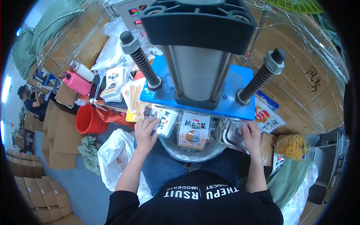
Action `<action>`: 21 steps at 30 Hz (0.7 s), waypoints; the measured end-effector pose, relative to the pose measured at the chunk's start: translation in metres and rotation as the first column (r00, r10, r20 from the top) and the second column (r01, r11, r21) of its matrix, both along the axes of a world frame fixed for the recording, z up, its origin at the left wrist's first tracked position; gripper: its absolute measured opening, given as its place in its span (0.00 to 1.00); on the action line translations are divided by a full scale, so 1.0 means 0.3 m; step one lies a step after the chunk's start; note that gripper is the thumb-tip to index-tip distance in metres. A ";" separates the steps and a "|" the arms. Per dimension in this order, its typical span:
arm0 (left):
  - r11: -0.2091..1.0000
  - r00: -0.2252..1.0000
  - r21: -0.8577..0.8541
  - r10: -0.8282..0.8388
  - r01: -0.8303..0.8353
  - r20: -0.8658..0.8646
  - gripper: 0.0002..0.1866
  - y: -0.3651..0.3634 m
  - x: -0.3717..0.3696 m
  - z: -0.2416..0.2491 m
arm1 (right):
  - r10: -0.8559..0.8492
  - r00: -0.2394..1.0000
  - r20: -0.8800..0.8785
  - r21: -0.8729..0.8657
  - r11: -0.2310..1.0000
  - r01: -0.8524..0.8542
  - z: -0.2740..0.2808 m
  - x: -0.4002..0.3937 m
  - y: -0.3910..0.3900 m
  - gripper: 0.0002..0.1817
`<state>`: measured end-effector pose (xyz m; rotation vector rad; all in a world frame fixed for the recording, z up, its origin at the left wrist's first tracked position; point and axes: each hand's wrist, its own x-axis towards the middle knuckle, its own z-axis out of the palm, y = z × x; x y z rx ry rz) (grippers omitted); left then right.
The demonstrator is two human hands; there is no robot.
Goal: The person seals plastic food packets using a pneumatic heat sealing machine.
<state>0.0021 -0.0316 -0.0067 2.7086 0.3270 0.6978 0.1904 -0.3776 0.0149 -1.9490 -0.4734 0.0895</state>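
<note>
My left hand (146,132) has its fingers on the edge of a white printed pouch (165,121), left of the press. My right hand (251,135) is at a metal tray (233,134) under the press's right side, fingers bent; what they hold, if anything, is too small to make out. Between my hands, a printed pouch (193,131) lies below the front edge of the blue press plate (180,101). A large cylinder (198,71) and two spring-loaded bolts stand above the plate.
Stacked white packs (114,83), a pink bottle (76,83) and a red bucket (91,119) are at the left. Yellow rubber bands (291,146) lie at the right. Large cartons (300,75) stand behind. Another person (33,103) is at the far left.
</note>
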 end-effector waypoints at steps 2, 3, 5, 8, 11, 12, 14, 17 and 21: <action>0.999 0.998 0.047 0.013 -0.016 0.059 0.13 0.012 0.049 0.034 | 0.003 0.954 -0.301 0.285 0.955 0.087 -0.005 -0.003 0.014 0.10; 0.993 0.993 -0.088 0.086 -0.079 0.080 0.10 0.006 0.067 0.045 | 0.011 0.955 -0.298 0.285 0.955 0.078 0.007 -0.013 0.020 0.10; 0.973 0.979 -0.212 0.125 -0.090 0.162 0.06 -0.048 0.088 0.100 | 0.145 0.909 -0.389 0.430 0.902 0.040 0.049 -0.037 0.023 0.08; 0.938 0.991 -0.344 0.013 0.033 0.132 0.09 -0.188 0.068 0.140 | 0.316 0.840 -0.441 0.325 0.929 -0.179 0.076 -0.099 0.045 0.08; 0.910 0.988 -0.384 -0.150 0.155 0.043 0.10 -0.262 0.069 0.189 | 0.478 0.862 -0.172 0.075 0.878 -0.472 0.239 -0.106 0.131 0.11; 0.889 0.978 -0.412 -0.208 0.198 0.022 0.09 -0.268 0.066 0.193 | 0.476 0.863 -0.171 0.074 0.880 -0.470 0.248 -0.096 0.158 0.11; 0.805 0.958 -0.567 -0.273 0.175 -0.091 0.08 -0.284 0.056 0.226 | 0.639 0.768 0.040 -0.079 0.769 -0.635 0.258 -0.085 0.198 0.12; 0.593 0.906 -0.796 -0.393 0.120 -0.156 0.09 -0.297 0.022 0.189 | 0.587 0.808 -0.049 0.051 0.809 -0.585 0.225 -0.132 0.222 0.12; -0.005 0.938 -0.997 -0.340 -0.076 -0.069 0.11 -0.332 0.024 0.089 | 0.388 0.855 -0.345 0.201 0.920 -0.337 0.141 -0.174 0.216 0.18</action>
